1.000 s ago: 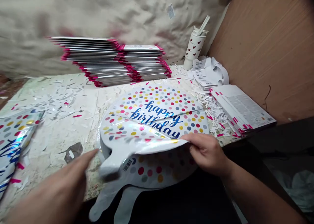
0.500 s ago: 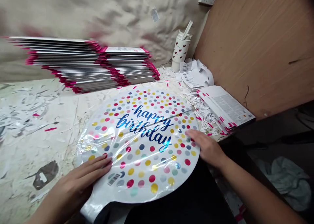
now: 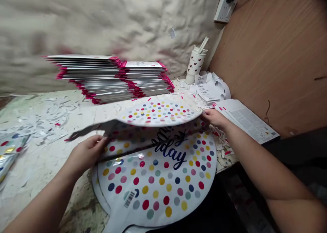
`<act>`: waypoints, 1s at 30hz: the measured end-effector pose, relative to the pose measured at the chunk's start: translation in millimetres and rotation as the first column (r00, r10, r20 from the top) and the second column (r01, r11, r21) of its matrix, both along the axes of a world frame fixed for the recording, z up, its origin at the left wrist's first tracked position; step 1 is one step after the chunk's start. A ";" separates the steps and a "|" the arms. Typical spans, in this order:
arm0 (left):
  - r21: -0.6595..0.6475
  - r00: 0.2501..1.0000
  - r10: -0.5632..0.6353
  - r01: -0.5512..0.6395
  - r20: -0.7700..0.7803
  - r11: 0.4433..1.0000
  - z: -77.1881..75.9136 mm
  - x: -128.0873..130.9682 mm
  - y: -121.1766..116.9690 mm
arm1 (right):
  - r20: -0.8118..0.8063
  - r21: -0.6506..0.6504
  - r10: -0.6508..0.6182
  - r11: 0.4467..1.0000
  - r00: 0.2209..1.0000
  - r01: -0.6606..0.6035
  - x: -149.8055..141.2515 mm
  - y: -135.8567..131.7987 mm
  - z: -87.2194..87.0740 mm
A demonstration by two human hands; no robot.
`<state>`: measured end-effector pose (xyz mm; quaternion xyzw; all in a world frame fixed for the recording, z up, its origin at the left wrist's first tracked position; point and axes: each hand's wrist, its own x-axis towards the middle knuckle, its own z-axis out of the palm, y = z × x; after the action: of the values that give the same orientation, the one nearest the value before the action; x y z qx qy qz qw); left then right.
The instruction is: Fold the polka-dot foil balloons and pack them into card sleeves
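Note:
A flat round foil balloon with coloured dots [image 3: 160, 112] is lifted and bent across its middle, its grey neck pointing left. My left hand [image 3: 88, 153] pinches its left side between thumb and fingers. At the opposite edge, my right hand [image 3: 214, 118] grips the rim. Beneath lies another flat balloon [image 3: 166, 180] with dots, dark blue lettering, of which "day" is readable, and a barcode near its neck. The raised sheet hides the rest of the lettering.
Stacks of pink-edged white packets [image 3: 109, 79] stand against the wall. To the right are a heart-patterned tumbler [image 3: 195, 65], label sheets [image 3: 208, 90] and a printed packet [image 3: 245, 119]. Paper scraps [image 3: 48, 113] litter the table; dotted foil [image 3: 11, 151] lies at the far left.
Both hands have moved from resting flat on the balloon to gripping its sides. The top sheet has risen and bent, uncovering a balloon below. The view has shifted slightly.

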<state>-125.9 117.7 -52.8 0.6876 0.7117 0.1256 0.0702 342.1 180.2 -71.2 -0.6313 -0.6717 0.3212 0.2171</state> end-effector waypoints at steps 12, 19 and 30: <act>-0.154 0.862 -0.426 0.398 -0.273 0.904 -36.3 84.0 -43.6 | 0.415 0.263 -0.257 0.952 0.873 0.155 -79.2 15.5 24.3; -0.185 0.863 -0.421 0.382 -0.280 0.905 -34.4 78.8 -40.4 | 0.487 0.059 0.385 0.881 0.784 -0.470 -133.8 -72.8 -7.8; -0.193 0.889 -0.404 0.367 -0.216 0.910 -28.9 156.1 -33.7 | 0.314 0.079 -0.208 0.978 0.926 0.193 -65.0 -91.2 -11.0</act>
<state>30.2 84.0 -81.7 0.8185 0.5711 -0.0316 0.0538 277.1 89.0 -82.2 -0.7353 -0.6371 0.1749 0.1514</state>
